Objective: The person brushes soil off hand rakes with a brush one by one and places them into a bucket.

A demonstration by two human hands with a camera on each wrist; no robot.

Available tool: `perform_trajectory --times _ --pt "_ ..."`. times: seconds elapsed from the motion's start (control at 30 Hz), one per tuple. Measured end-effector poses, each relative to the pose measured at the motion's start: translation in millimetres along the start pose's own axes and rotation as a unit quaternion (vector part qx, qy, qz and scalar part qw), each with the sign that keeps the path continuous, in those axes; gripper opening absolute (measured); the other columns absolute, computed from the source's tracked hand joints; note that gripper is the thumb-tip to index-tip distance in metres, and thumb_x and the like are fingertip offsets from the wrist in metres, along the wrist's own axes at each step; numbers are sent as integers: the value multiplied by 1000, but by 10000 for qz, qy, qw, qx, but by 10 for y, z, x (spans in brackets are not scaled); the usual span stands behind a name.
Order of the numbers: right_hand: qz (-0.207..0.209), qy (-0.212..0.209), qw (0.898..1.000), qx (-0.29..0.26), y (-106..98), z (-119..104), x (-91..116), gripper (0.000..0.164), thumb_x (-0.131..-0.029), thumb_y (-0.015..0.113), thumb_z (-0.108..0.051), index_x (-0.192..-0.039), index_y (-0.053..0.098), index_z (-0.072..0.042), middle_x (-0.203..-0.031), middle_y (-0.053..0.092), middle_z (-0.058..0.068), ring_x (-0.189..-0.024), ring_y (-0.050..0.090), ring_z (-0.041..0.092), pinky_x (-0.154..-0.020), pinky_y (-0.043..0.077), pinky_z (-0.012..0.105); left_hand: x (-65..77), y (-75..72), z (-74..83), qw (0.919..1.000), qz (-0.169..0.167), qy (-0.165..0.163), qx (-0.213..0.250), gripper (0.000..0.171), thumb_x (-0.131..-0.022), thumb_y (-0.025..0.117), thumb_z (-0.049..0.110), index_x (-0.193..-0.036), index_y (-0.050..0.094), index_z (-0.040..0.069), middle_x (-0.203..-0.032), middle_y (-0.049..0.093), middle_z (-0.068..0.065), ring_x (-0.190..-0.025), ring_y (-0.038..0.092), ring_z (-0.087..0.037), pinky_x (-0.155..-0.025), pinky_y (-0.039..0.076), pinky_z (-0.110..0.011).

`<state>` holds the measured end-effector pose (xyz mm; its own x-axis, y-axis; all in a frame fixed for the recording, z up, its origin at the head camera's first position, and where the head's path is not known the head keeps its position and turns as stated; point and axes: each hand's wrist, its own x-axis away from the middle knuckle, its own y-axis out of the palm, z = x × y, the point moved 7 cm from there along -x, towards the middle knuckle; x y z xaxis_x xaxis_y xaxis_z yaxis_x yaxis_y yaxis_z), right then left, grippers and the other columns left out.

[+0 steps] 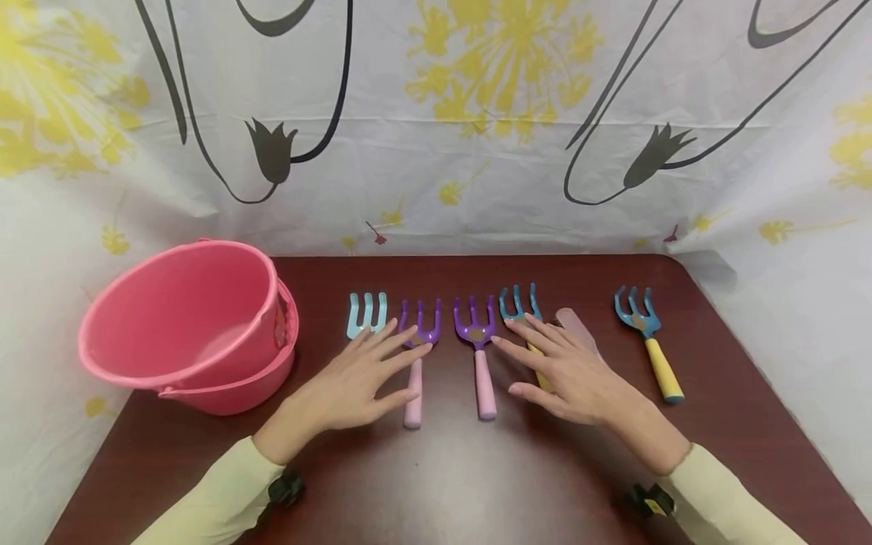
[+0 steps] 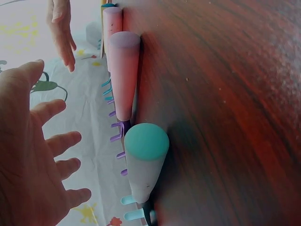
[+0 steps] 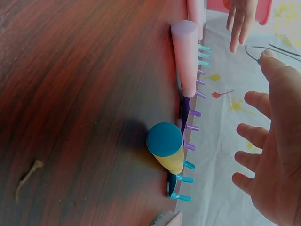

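My left hand (image 1: 357, 378) hovers palm down with fingers spread, above the light-blue hand fork (image 1: 369, 306) and one purple hand fork (image 1: 413, 393). In the left wrist view, the light-blue fork's pale handle (image 2: 146, 141) has a teal end. Between the hands lies a second purple hand fork (image 1: 484, 386) with a pink handle. My right hand (image 1: 572, 375), fingers also spread, is over a blue hand fork (image 1: 534, 299) with a yellow handle (image 3: 171, 162), partly hiding it. Beside that lies a pink flat object (image 1: 579, 329), mostly covered. Neither hand holds anything.
Another blue hand fork (image 1: 662, 371) with a yellow handle lies at the right. A pink bucket (image 1: 184, 310) stands on the table's left side. Patterned white cloth (image 1: 436, 212) hangs behind and beside the dark wooden table (image 1: 436, 484).
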<state>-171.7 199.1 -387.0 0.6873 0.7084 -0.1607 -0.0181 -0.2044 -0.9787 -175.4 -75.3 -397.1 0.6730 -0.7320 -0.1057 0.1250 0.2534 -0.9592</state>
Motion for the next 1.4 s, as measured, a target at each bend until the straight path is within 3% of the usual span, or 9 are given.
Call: perform_trajectory --times 0.23,0.37,0.5,0.63,0.8,1.0,1.2,1.3,1.4 --pt "23 89 9999 -65 -65 55 -27 65 -102 56 -51 -158 38 -24 -161 32 13 -149 21 40 -111 24 65 17 -51 -69 9994 199 -202 184 66 -100 51 59 -156 43 24 -163 30 -6 -150 17 -35 -115 19 -60" --pt "674 295 9972 -142 -238 266 66 60 -97 69 -38 -148 53 -11 -147 49 17 -137 41 41 -105 35 63 37 -80 -165 9944 562 -827 349 66 -96 67 46 -151 48 16 -155 41 -9 -143 35 -35 -111 33 -55" --pt "1295 1122 9851 -118 -453 748 304 36 -91 76 -18 -120 68 1 -117 65 19 -107 60 39 -87 47 58 101 -95 -304 9754 912 -1947 479 62 -91 75 37 -141 51 8 -134 52 -10 -118 51 -28 -88 54 -47" --pt "960 2447 9648 -84 -504 1307 655 29 -93 73 -14 -111 66 8 -102 63 26 -93 60 44 -74 47 58 164 -83 -378 9596 934 -2602 516 62 -89 78 34 -137 50 5 -121 51 -11 -103 50 -26 -72 55 -40" --pt "381 3639 9306 -81 -398 1750 1029 47 -96 68 -22 -115 54 19 -101 54 38 -90 55 54 -72 45 64 173 -67 -380 9593 832 -2664 430 64 -88 78 36 -138 51 7 -123 51 -11 -102 49 -25 -71 55 -39" --pt "-25 4257 9043 -325 -191 1928 1230 50 -94 67 -25 -106 45 18 -96 47 40 -87 50 58 -71 43 64 177 -24 -354 9632 820 -2528 397 55 -90 77 35 -133 56 9 -121 53 -9 -98 51 -23 -70 54 -38" --pt "-119 4376 8967 -661 -66 1998 1252 43 -95 62 -22 -102 43 16 -84 52 30 -77 53 49 -64 43 58 204 -3 -365 9655 774 -2469 305 50 -90 77 36 -129 58 11 -118 54 -7 -95 52 -23 -70 54 -38" --pt "-97 4447 8922 -787 -38 2018 1241 27 -92 57 -18 -83 43 3 -67 45 12 -62 45 34 -55 38 46 225 -6 -372 9650 739 -2499 288 51 -90 77 37 -130 58 11 -120 55 -8 -96 52 -23 -71 54 -38" --pt "-5 4421 8927 -873 -21 2017 1222 26 -87 53 -14 -68 35 -11 -59 31 0 -56 32 20 -51 28 37 245 -17 -372 9646 710 -2520 306 53 -89 77 37 -131 58 11 -121 55 -9 -97 53 -24 -70 55 -39"
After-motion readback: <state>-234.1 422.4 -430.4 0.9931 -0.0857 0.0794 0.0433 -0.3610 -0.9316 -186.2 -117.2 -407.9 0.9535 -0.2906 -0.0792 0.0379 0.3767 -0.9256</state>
